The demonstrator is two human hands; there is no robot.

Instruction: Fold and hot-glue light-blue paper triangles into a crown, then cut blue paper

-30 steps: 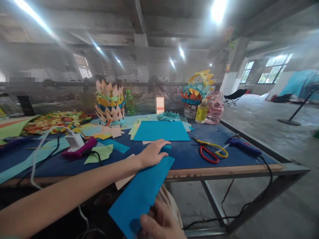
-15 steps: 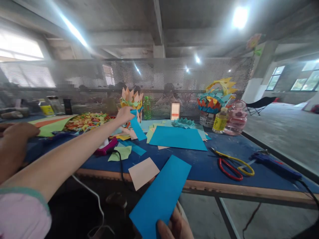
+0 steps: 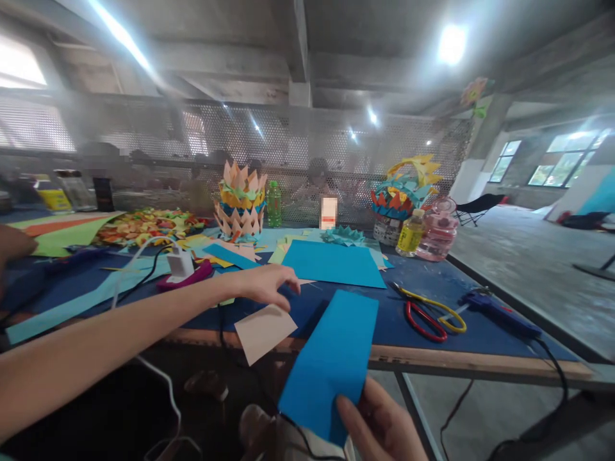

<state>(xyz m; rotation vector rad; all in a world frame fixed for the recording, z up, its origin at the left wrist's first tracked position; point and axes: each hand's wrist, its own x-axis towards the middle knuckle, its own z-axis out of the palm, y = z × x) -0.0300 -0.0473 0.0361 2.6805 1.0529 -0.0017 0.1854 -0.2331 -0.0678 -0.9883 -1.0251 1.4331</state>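
My right hand [image 3: 384, 419] grips the lower end of a blue paper strip [image 3: 331, 365], thumb on top, in front of the table's edge. My left hand [image 3: 269, 285] hovers above the table with its fingers apart and curved, and nothing is in it. Just below it lies a pale pink paper piece [image 3: 266, 333] that juts over the table edge. A large blue sheet [image 3: 334, 264] rests on other papers beyond my hands. Another blue strip [image 3: 230, 255] lies behind my left forearm.
Red-and-yellow-handled scissors [image 3: 427, 310] and a blue glue gun [image 3: 502, 312] lie on the right. Layered paper crafts [image 3: 240, 202], bottles [image 3: 410, 234] and a pile of paper scraps [image 3: 148, 225] stand further back. Another person's hand [image 3: 16, 243] shows at far left.
My left hand has let go of a small blue strip and come back toward me, to the right. The strip in my right hand has moved right and turned more upright.
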